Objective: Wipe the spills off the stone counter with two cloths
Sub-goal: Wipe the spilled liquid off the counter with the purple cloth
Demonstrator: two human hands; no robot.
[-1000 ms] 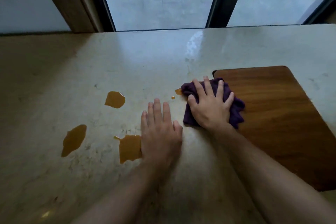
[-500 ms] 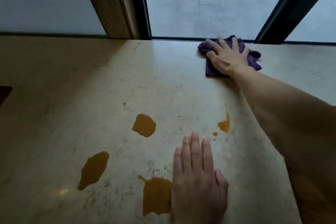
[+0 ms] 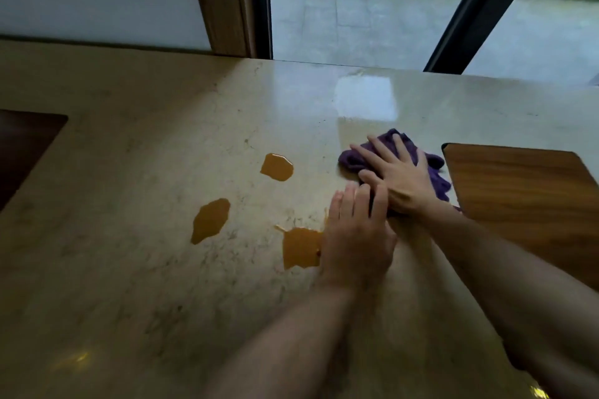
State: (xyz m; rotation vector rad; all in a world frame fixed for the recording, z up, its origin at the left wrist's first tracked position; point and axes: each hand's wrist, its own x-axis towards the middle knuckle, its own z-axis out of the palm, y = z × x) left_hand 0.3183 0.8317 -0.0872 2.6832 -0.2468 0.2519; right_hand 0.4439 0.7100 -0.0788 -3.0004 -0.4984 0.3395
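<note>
My right hand (image 3: 398, 178) presses flat on a crumpled purple cloth (image 3: 356, 160) on the beige stone counter (image 3: 162, 269), just left of a wooden board. My left hand (image 3: 356, 236) lies flat on the counter with fingers together, its fingertips touching the right hand's wrist side. It holds nothing that I can see. Three orange-brown spills sit left of the hands: one far (image 3: 277, 167), one middle-left (image 3: 210, 220), and one (image 3: 299, 251) right against my left hand's edge. Only one cloth is in view.
A wooden cutting board (image 3: 525, 197) lies on the counter at the right. A dark recessed panel (image 3: 22, 149) sits at the left edge. Behind the counter are a wall, a wooden frame post (image 3: 223, 0) and glass doors.
My right hand has dragged the purple cloth back from the far edge by the window to a spot near my left hand. The small spill near the board is no longer visible.
</note>
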